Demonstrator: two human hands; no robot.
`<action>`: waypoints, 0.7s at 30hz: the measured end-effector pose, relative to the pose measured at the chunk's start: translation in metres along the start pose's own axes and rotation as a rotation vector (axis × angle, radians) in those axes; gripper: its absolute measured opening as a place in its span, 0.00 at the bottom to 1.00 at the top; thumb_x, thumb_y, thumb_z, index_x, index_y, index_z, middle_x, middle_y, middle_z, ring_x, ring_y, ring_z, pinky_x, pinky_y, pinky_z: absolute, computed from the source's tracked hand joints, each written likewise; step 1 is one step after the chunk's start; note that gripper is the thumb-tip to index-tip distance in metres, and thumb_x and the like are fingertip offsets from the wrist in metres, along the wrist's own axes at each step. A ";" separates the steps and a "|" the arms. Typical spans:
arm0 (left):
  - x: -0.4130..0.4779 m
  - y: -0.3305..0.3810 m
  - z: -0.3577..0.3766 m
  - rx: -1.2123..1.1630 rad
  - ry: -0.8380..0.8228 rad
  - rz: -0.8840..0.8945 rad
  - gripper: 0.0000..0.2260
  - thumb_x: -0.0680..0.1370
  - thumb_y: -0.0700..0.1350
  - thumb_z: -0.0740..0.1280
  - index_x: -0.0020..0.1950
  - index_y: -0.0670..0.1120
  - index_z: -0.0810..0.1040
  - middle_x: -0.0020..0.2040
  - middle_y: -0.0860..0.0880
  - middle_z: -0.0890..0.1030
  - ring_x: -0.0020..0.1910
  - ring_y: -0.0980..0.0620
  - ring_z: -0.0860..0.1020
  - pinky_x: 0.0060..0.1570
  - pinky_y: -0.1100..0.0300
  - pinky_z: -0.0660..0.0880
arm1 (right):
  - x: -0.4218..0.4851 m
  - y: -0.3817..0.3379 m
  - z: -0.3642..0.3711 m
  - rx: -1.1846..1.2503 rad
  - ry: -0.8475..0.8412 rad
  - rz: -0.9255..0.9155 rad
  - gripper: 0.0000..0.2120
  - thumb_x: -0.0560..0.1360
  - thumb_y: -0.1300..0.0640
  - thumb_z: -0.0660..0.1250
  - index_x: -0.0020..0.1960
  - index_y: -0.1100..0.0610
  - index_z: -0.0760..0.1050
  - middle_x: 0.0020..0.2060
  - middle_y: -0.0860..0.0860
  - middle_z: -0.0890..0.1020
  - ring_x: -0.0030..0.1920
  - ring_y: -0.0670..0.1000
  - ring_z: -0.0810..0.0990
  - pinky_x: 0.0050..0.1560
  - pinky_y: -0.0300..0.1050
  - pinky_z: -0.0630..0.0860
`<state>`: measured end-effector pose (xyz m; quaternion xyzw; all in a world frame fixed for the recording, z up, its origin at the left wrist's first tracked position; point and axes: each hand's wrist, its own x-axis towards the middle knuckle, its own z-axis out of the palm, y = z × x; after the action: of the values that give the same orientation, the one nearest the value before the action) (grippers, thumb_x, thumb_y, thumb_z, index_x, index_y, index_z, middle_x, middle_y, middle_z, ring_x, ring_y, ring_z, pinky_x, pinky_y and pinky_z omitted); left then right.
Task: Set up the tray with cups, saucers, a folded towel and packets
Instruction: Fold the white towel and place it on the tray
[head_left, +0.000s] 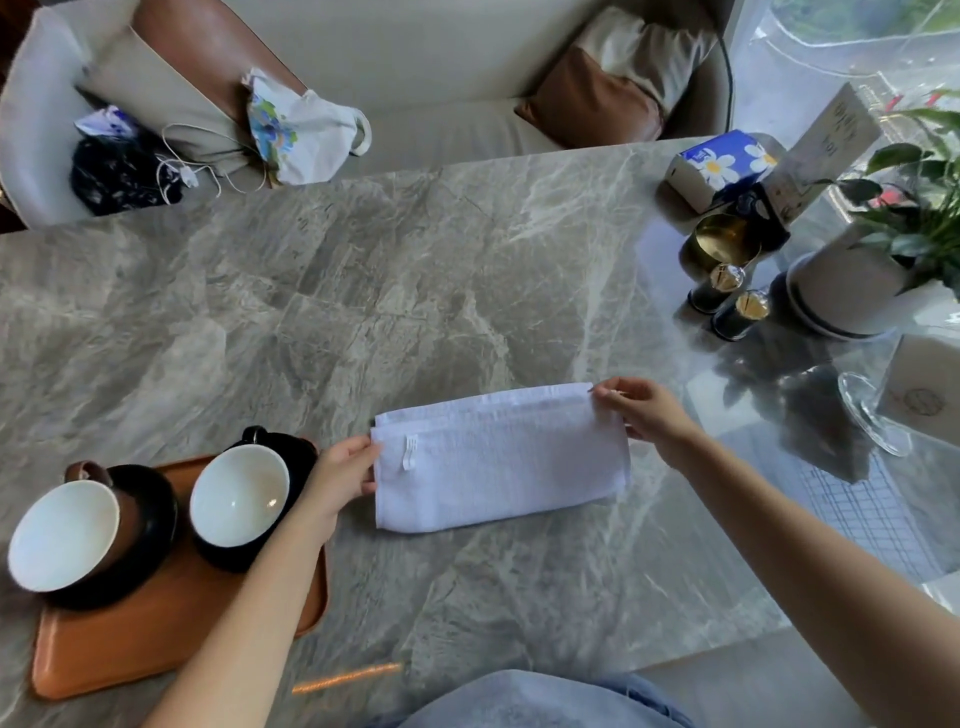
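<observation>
The white towel is pinched at both ends by the left hand and right hand. Edges should be lined up before it is folded again.

Polished grey veined stone counter; white terry-cloth towel, rough weave; matt orange-brown tray; cups glossy white-glazed ceramic inside

1. A folded towel lies on the bench, toward its near edge.
2. A tray sits at the near-left corner, left of the towel.
3. Two cups on saucers stand side by side on the tray.
4. A tissue box and a potted plant occupy the far-right corner.
</observation>
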<state>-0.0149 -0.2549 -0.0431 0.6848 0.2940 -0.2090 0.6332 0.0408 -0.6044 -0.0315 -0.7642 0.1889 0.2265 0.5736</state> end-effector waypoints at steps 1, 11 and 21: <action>0.007 0.002 0.001 0.015 0.004 -0.007 0.08 0.80 0.41 0.60 0.55 0.45 0.77 0.44 0.48 0.82 0.40 0.54 0.79 0.28 0.69 0.75 | 0.006 -0.002 0.004 0.001 0.019 -0.009 0.05 0.77 0.59 0.66 0.43 0.57 0.79 0.30 0.52 0.74 0.26 0.44 0.73 0.27 0.32 0.67; 0.047 -0.001 -0.004 0.079 0.115 -0.043 0.07 0.79 0.41 0.61 0.48 0.46 0.79 0.39 0.51 0.80 0.38 0.53 0.78 0.34 0.64 0.75 | 0.052 -0.001 0.024 0.009 0.161 -0.006 0.07 0.75 0.62 0.67 0.39 0.56 0.80 0.30 0.50 0.78 0.25 0.38 0.75 0.26 0.30 0.69; 0.021 -0.023 0.061 0.843 0.195 0.697 0.23 0.73 0.40 0.64 0.68 0.43 0.69 0.70 0.44 0.70 0.69 0.47 0.67 0.69 0.54 0.59 | 0.014 0.020 0.116 -0.904 0.045 -0.694 0.23 0.74 0.52 0.61 0.69 0.53 0.68 0.72 0.54 0.67 0.72 0.57 0.63 0.71 0.59 0.58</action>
<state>-0.0095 -0.3123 -0.0811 0.9518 -0.0016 -0.0224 0.3060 0.0262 -0.4990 -0.0832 -0.9556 -0.1768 0.0668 0.2263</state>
